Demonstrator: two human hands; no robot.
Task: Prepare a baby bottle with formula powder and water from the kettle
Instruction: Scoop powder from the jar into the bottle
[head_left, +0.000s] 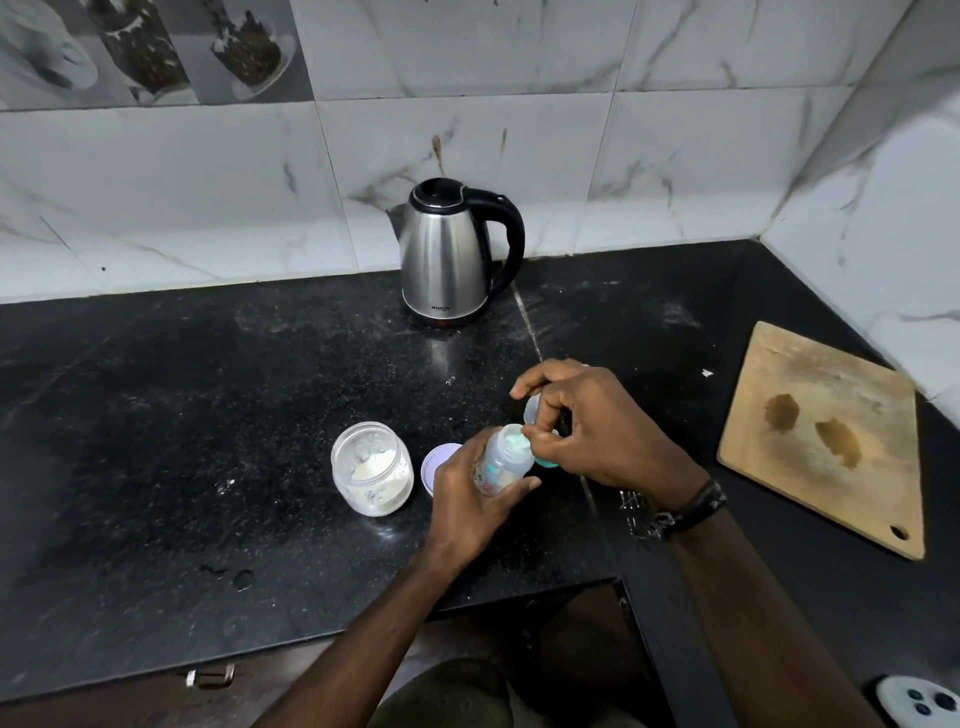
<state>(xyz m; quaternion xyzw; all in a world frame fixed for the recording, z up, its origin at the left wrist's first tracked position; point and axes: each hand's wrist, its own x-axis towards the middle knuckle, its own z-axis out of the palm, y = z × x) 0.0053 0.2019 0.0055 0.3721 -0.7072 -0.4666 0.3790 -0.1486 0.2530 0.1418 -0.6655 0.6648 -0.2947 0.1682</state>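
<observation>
Head view: a person stands at a black speckled stone surface (208, 415) with white marble tiles behind it.
Left hand: the left hand (470, 499) curls its fingers and thumb round the small clear baby bottle (506, 460), low on its body.
Bottle: it is tilted, lifted a little near the front of the surface, and its open top points up and away from the person.
Right hand: the right hand (597, 426) pinches something small and pale right at the bottle's mouth; it is too hidden to name.
Powder jar: the round clear glass jar (372, 470) stands open just left of the bottle, with white powder low inside.
Jar lid: a round pale purple lid (434, 462) lies between the jar and the left hand.
Kettle: the shiny steel kettle with a black handle (449, 254) stands at the back by the wall, lid down, well apart from the hands.
Board: a worn wooden chopping board (826, 441) lies flat on the right.
</observation>
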